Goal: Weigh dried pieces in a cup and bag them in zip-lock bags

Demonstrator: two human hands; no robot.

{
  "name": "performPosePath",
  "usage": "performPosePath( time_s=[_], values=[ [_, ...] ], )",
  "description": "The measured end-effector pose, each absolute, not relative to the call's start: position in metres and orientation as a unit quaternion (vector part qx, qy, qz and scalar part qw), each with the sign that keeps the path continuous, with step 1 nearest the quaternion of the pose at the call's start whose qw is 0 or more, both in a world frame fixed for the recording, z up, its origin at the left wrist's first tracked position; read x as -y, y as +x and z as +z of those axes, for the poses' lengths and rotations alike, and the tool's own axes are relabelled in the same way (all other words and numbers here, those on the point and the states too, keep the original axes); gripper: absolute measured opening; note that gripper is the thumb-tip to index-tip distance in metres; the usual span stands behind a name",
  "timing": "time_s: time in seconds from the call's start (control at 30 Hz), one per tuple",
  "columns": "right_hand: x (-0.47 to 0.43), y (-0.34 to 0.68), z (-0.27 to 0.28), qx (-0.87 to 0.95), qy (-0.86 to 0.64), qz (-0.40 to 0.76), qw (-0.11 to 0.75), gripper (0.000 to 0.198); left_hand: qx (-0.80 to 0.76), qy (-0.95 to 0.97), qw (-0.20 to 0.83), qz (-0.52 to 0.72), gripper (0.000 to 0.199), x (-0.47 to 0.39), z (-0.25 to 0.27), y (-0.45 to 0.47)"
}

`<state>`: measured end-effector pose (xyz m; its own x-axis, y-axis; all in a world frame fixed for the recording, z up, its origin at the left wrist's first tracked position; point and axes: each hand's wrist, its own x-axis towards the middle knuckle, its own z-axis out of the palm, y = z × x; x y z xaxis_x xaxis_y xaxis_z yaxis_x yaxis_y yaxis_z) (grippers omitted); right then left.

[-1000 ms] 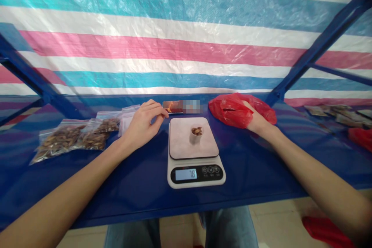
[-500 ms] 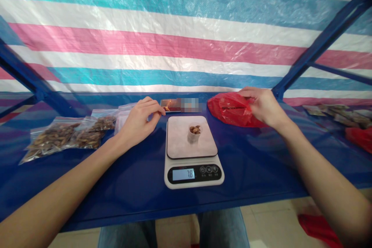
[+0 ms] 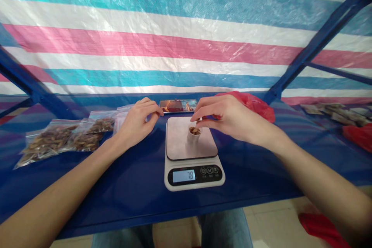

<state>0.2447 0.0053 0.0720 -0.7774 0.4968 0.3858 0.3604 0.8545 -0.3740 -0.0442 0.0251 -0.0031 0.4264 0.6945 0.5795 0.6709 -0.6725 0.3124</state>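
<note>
A small white cup [image 3: 193, 137] filled with brown dried pieces [image 3: 194, 130] stands on the pale plate of a kitchen scale [image 3: 179, 131], whose display reads 7.8. My right hand [image 3: 225, 114] is just above the cup's rim, thumb and fingers pinched around a small brown piece [image 3: 198, 121], partly hidden by the fingers. My left hand [image 3: 141, 118] rests beyond the scale's left side, fingers loosely bent and apart, the fingertips at the left edge of a phone [image 3: 174, 106] showing a picture. Behind my right hand lies a red plastic bag [image 3: 255, 104], partly covered.
Zip bags of brown pieces [image 3: 48, 139] lie on the left of the blue table [image 3: 130, 193], with flat clear bags [image 3: 120, 116] by my left wrist. Blue metal bars [image 3: 310, 46] slant up at both sides before a striped plastic sheet [image 3: 145, 42]. More packets [image 3: 334, 112] lie far right.
My right hand has moved left from the red bag to above the cup, a small brown piece between its fingers. My left hand stays by the phone; the display still reads 7.8.
</note>
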Motion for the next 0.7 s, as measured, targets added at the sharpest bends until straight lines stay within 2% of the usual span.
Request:
performPosePath(
  time_s=[0.1,0.3,0.6,0.7],
  values=[
    [-0.01,0.237,0.063,0.936,-0.225,0.174,0.208,0.01,-0.4,0.847,0.017,0.349,0.028,-0.025,-0.003,-0.046],
    [-0.011,0.242,0.065,0.926,-0.231,0.21,0.214,0.006,-0.396,0.852,0.005,0.343,0.029,-0.025,-0.003,-0.047],
    [-0.018,0.256,0.071,0.899,-0.236,0.244,0.277,0.014,-0.393,0.852,0.008,0.346,0.03,-0.027,-0.005,-0.047],
    [-0.012,0.275,0.078,0.872,-0.29,0.226,0.322,0.013,-0.396,0.851,0.009,0.344,0.03,-0.028,-0.004,-0.049]
  ],
)
